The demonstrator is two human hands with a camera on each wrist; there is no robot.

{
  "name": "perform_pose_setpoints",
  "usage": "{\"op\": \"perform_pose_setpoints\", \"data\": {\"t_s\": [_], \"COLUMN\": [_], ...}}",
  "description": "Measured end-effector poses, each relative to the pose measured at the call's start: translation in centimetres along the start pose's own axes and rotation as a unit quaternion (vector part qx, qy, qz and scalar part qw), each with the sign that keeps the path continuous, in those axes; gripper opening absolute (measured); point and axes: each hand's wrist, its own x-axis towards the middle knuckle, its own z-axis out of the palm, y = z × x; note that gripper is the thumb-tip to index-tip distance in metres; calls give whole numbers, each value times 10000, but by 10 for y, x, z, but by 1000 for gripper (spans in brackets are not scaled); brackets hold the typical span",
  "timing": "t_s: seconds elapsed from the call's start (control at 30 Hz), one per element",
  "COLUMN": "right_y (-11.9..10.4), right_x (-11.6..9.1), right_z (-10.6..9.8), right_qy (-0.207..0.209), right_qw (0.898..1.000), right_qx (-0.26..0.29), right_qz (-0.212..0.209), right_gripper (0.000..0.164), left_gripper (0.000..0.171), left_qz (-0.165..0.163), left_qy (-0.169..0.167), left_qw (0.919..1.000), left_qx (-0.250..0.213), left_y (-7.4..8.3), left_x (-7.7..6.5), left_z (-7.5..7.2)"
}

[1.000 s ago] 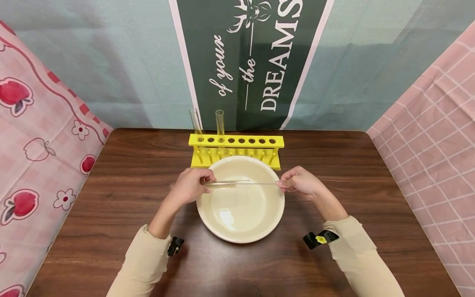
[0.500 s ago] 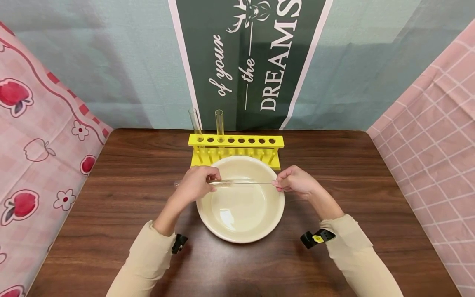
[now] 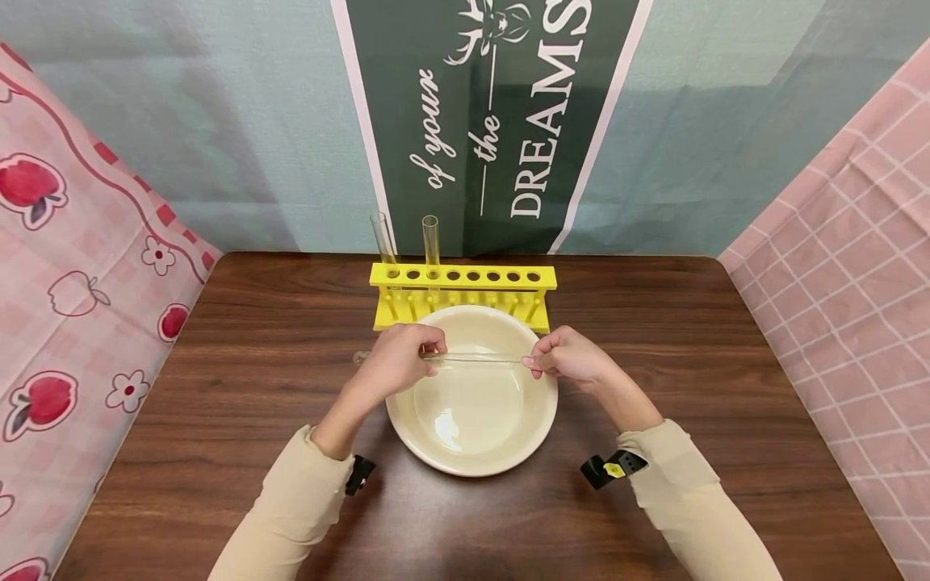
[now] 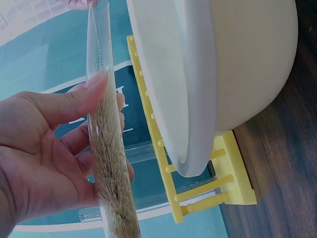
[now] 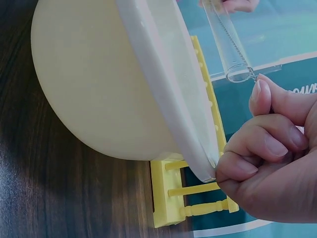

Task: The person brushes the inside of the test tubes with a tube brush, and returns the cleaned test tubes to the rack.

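My left hand (image 3: 395, 359) grips a clear glass test tube (image 5: 223, 44), held level over the cream basin (image 3: 468, 403). Inside the tube sits a test tube brush, its tan bristles (image 4: 114, 168) filling the part within and beyond my palm. The brush's twisted wire (image 4: 96, 37) runs along the tube to its mouth. There my right hand (image 3: 570, 355) pinches the wire between thumb and forefinger, fingertips right at the glass rim; the other fingers are curled. In the head view, the tube's rounded end shows beyond the back of my left hand.
A yellow test tube rack (image 3: 465, 278) stands right behind the basin. Two glass tubes are in its left holes, one leaning (image 3: 382, 238) and one upright (image 3: 431, 242). Around them spreads the brown wooden table (image 3: 654, 323), with a printed cloth (image 3: 291, 145) behind it.
My left hand and the tube have shifted right while my right hand has come left. Less wire shows outside the tube mouth, and the bristles have gone deeper into the tube.
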Motion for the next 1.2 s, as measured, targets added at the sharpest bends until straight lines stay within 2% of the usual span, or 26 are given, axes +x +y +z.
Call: {"op": "perform_pose_setpoints", "data": {"t_s": [0.23,0.43,0.9,1.07,1.2], "right_y": [-1,1,6,9,10], "right_x": [0,2,2,3,2], "right_z": [0,-1,-5,-5,-5], "right_qy": [21,18,-61,-69,-88], "right_qw": [10000,9999,9995,9990,9983], "right_qx": [-73,-73,-176,-212,-324], "right_qz": [-2,-85,-261,-379,-473], "right_gripper": [24,25,26,26,27], "left_gripper": [21,21,18,18,18], "left_qz": [-105,-119,-175,-125,-52], "left_qy": [-101,-154,-586,-579,-533], "left_qw": [9999,9995,9962,9947,9950], "left_qx": [-32,-259,-620,-837,-837], "left_y": [-1,-5,-7,-10,-10], "left_x": [0,-1,0,-1,-2], "left_z": [2,1,-1,0,0]}}
